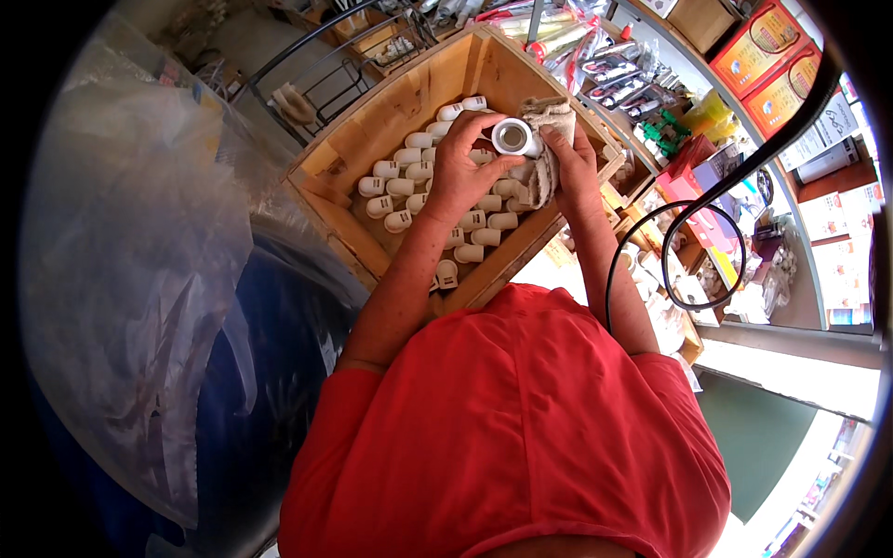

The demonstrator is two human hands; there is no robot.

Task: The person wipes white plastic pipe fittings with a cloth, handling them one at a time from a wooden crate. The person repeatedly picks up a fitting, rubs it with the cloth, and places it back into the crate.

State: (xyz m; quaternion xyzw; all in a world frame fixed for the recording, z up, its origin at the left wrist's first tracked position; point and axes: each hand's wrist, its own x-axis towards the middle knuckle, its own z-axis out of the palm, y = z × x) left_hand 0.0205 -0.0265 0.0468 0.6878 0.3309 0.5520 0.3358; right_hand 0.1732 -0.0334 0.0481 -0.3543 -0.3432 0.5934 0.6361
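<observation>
Between the thumb and fingers of my left hand (460, 166) is a white pipe fitting (526, 126), its round metal-lined opening facing up. My right hand (577, 171) is closed on a crumpled beige cloth (549, 113), which lies against the fitting's right side. Both hands are above a wooden crate (386, 104). Inside it, several similar white elbow fittings (400, 187) lie in rows, mostly left of and below my hands; some are hidden behind my hands and the cloth.
A large clear plastic sheet (139, 270) hangs over something blue on the left. Beyond the crate stands a black wire rack (349, 79). Shelves with bagged parts (619, 70) and orange boxes (765, 48) fill the right. A black cable (744, 172) loops down near my right arm.
</observation>
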